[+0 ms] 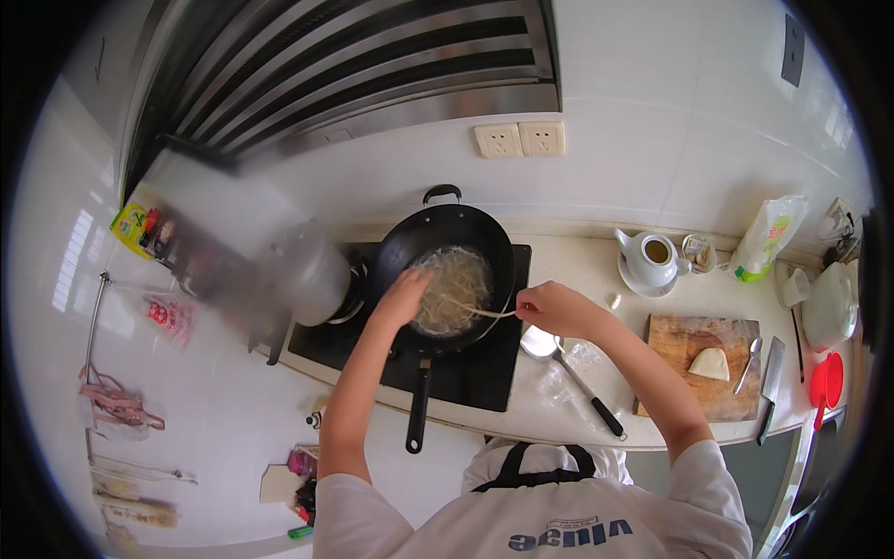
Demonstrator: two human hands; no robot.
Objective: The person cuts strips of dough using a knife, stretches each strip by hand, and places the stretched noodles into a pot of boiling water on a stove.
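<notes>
A black wok (pixel 447 223) stands on the black glass hob (pixel 489 391), with bubbling liquid and pale noodles (pixel 457 279) in it. My right hand (pixel 552 307) is at the wok's right rim, fingers pinched on a pale dough strand (pixel 489 313) that stretches left over the noodles. My left hand (pixel 405 297) hovers above the wok's left side, fingertips towards the noodles. Whether its fingers hold the strand's other end cannot be told. A ladle (pixel 583 384) lies on the counter below my right forearm, with a short pale strand near its bowl.
A wooden board (pixel 670 349) with a dough piece (pixel 710 364) and a spoon (pixel 747 367) lies right, beside a cleaver (pixel 772 370). Behind stands a white teapot (pixel 639 258). Steam blurs a pot (pixel 318 279) to the left. The wok handle (pixel 418 412) overhangs the counter's front edge.
</notes>
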